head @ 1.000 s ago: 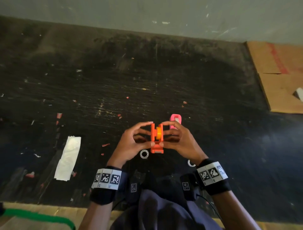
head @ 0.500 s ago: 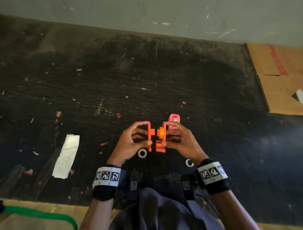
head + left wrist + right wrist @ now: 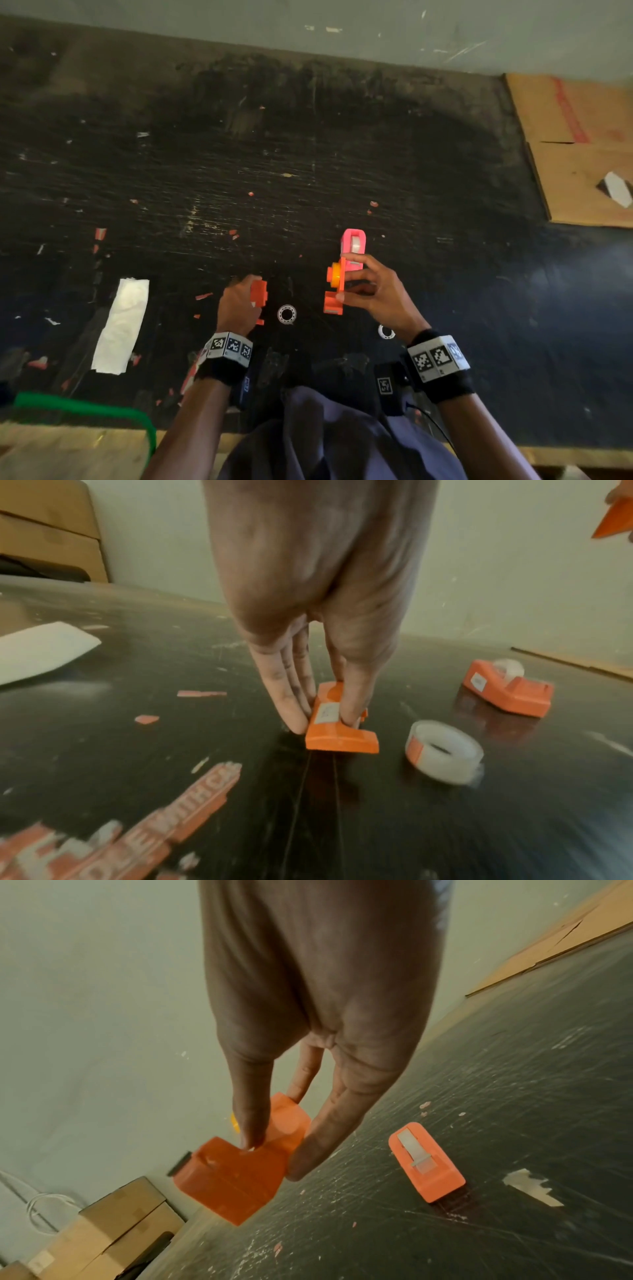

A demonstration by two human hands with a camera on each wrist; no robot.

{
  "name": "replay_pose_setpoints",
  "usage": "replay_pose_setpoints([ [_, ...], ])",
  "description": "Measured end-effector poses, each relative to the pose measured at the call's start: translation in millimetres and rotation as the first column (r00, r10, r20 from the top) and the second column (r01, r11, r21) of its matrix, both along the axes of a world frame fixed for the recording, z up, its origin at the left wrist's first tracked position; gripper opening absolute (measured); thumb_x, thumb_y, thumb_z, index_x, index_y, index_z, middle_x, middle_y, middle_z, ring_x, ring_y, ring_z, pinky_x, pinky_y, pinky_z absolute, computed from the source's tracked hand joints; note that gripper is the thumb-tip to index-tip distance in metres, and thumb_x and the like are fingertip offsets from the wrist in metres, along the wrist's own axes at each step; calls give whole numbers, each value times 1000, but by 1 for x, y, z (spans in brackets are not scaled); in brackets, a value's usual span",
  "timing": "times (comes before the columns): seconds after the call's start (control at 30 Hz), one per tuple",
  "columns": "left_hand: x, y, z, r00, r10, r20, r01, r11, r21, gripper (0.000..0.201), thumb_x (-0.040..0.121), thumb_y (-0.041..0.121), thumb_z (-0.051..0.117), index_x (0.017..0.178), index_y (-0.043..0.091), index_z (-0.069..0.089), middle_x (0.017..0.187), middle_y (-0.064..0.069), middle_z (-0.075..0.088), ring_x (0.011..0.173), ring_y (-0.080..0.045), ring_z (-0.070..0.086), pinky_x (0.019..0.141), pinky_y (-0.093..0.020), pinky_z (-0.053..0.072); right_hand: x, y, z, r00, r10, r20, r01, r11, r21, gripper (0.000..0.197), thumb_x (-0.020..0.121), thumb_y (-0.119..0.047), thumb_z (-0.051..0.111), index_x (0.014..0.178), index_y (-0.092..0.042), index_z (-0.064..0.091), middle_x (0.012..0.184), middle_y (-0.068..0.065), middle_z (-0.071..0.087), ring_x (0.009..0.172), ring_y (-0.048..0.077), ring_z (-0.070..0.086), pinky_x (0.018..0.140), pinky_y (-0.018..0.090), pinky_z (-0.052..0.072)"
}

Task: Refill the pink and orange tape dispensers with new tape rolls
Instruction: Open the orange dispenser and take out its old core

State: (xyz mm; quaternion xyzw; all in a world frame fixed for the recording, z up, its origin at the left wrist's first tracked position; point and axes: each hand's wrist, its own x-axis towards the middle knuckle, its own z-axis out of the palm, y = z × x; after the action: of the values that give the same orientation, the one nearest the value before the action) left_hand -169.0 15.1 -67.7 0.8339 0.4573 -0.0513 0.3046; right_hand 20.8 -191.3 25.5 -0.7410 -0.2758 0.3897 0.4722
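Orange dispenser halves point(image 3: 334, 291); pink dispenser point(image 3: 354, 244); clear tape roll point(image 3: 444, 751); black scratched table point(image 3: 239, 154).

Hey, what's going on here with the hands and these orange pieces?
A person has pulled an orange plastic tape dispenser apart. The left hand pinches one orange half down at the black tabletop, while the right hand holds the other half in the air. A clear tape roll lies between them.

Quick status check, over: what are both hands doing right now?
Left hand sets orange cover half on table. Right hand holds orange dispenser body. New tape roll waits between.
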Motion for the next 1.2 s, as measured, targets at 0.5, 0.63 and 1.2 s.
replay_pose_setpoints([
  [0.5,18,-25,110,880,140,453,104,875,-472,58,82,32,79,136,40,58,120,17,64,103,-1,66,83,-20,51,-9,9,3,999,45,-20,-45,999,-18,72,81,-8,86,141,-33,54,116,2,77,110,15,74,103,49,56],
  [0.63,26,-38,114,847,49,529,248,844,-476,61,80,30,83,136,36,60,122,15,67,110,3,65,89,-16,52,-15,11,8,997,76,-10,-76,997,-7,72,82,-8,85,142,-31,53,119,0,76,113,11,72,102,45,57],
  [1.2,27,-22,60,942,-5,336,74,978,-194,48,77,15,84,121,25,68,104,6,68,90,1,64,77,-10,47,-12,-5,-5,998,69,-4,-69,994,-82,71,82,-8,84,140,-34,53,115,-4,75,108,7,72,98,36,59],
])
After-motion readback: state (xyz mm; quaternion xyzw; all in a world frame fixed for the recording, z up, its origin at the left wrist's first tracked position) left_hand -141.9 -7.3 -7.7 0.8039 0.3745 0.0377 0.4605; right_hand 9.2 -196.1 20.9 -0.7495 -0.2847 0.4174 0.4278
